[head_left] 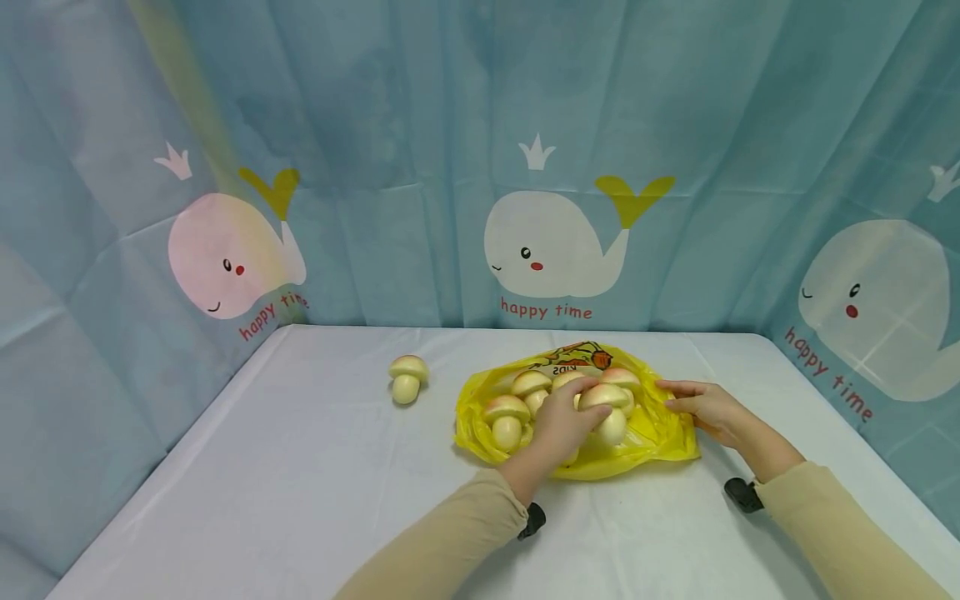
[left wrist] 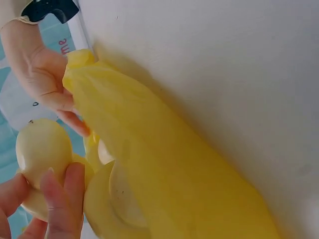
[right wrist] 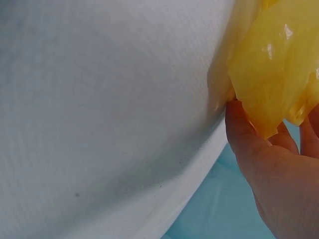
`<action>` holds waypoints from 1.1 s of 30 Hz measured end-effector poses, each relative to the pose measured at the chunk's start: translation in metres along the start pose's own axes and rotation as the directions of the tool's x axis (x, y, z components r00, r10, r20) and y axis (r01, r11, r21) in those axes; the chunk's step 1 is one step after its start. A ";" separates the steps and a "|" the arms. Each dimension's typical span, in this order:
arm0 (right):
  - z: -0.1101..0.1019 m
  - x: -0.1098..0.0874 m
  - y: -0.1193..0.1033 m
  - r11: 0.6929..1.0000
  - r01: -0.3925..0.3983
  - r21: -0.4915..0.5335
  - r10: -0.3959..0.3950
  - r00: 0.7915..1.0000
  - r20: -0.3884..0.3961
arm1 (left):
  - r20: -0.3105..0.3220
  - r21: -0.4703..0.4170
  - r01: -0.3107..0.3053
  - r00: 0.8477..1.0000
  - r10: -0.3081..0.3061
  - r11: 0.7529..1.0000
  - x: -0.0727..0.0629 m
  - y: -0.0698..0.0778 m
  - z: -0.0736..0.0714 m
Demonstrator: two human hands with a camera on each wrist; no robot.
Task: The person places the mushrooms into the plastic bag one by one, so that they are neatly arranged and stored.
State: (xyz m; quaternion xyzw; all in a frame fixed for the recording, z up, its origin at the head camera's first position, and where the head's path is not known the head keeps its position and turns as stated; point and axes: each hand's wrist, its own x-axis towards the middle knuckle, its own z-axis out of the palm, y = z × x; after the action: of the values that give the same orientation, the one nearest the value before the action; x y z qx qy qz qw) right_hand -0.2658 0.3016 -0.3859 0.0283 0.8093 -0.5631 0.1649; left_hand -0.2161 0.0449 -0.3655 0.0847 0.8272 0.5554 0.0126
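Note:
In the head view, a yellow plastic bag (head_left: 592,467) lies spread on the table with several toy mushrooms (head_left: 506,422) inside its opening. My left hand (head_left: 561,421) reaches over the bag and pinches one toy mushroom (head_left: 612,427) by its cap; its pale stem (left wrist: 44,149) sticks up beyond the fingertips in the left wrist view. At the bag's right edge, my right hand (head_left: 712,410) holds the thin plastic between thumb and fingers. The right wrist view shows the bag (right wrist: 274,64) partly covering those fingers.
A single toy mushroom (head_left: 407,379) stands on the white tabletop (head_left: 300,467), left of the bag. Behind the table hangs a blue curtain (head_left: 420,250) printed with whales. A dark band (head_left: 742,495) sits at my right wrist.

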 end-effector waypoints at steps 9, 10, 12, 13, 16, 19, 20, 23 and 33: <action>-0.002 -0.002 0.000 0.999 0.015 -0.034 -0.015 1.000 -0.008 | -0.032 0.100 -0.038 0.999 0.041 0.994 0.001 0.003 0.008; -0.002 -0.002 0.000 0.999 0.019 -0.037 -0.019 1.000 -0.005 | -0.032 0.101 -0.032 0.999 0.036 0.994 0.001 0.004 0.009; -0.002 -0.002 0.000 0.999 0.023 -0.039 -0.023 1.000 -0.005 | -0.028 0.096 -0.029 0.999 0.032 0.995 0.001 0.005 0.011; -0.002 -0.002 0.000 0.999 0.026 -0.042 -0.026 1.000 -0.005 | -0.026 0.093 -0.028 0.999 0.030 0.995 0.001 0.005 0.013; -0.002 -0.002 0.000 0.998 0.031 -0.049 -0.031 1.000 -0.005 | -0.033 0.097 -0.028 0.999 0.032 0.995 0.002 0.005 0.018; -0.001 -0.001 0.000 0.998 0.031 -0.052 -0.031 1.000 -0.003 | -0.062 0.124 -0.018 0.998 0.026 0.992 0.002 0.003 0.021; -0.001 -0.001 0.000 0.998 0.030 -0.050 -0.031 1.000 -0.001 | -0.071 0.129 -0.009 0.997 0.019 0.992 0.002 0.001 0.021; -0.001 -0.001 0.000 0.999 0.025 -0.042 -0.025 1.000 0.001 | -0.077 0.104 0.027 0.997 -0.019 0.994 0.002 -0.002 0.022; 0.000 -0.002 -0.001 0.999 0.022 -0.039 -0.022 1.000 -0.001 | -0.064 0.134 0.102 0.994 -0.094 0.986 0.002 -0.003 0.027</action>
State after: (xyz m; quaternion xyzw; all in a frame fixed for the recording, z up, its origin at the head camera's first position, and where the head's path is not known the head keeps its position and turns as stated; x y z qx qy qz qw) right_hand -0.2645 0.3017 -0.3839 0.0164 0.8206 -0.5488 0.1588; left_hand -0.2151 0.0684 -0.3786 0.0287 0.8665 0.4983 0.0105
